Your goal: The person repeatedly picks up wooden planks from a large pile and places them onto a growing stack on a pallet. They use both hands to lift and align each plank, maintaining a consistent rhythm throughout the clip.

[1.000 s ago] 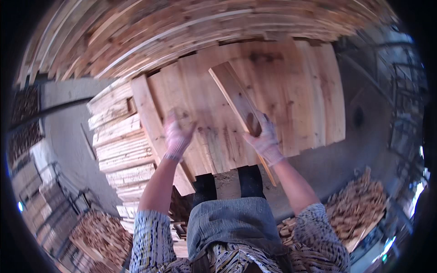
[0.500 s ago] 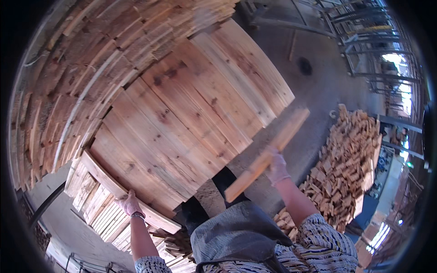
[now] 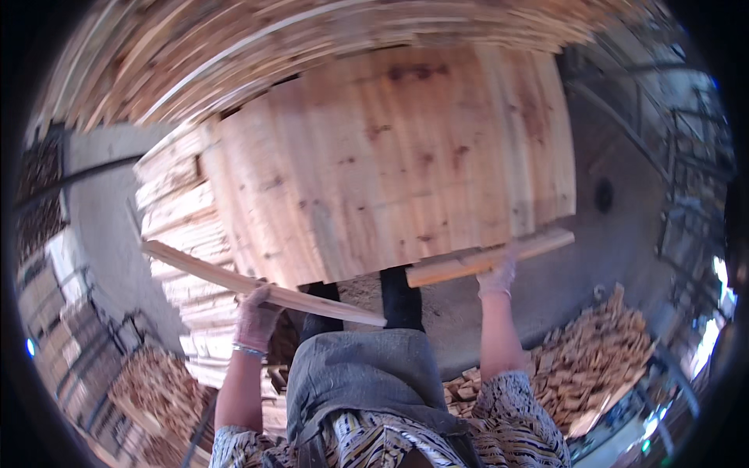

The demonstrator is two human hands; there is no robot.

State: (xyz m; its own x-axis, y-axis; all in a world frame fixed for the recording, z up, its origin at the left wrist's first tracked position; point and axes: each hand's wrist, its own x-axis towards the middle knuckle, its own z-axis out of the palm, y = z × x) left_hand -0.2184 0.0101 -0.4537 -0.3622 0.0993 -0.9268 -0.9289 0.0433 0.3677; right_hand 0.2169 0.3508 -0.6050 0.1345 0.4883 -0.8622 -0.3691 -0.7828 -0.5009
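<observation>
My gloved left hand is closed round a long, narrow wooden strip, which slants across the near left corner of the board stack. One end of the strip reaches in front of my legs. My gloved right hand grips a shorter wooden strip along the stack's near right edge. In front of me lies a stack topped by wide, knotty boards side by side, their near ends uneven. Motion blurs the right fingers somewhat.
A high pile of lumber runs behind the boards. Heaps of short wood offcuts stand at lower right and lower left. Metal racks line the right side, over a concrete floor.
My view has turned, so the boards now lie more squarely ahead. The left strip has come away from the stack's left end toward me. The right strip now lies flatter, nearer the boards' edge.
</observation>
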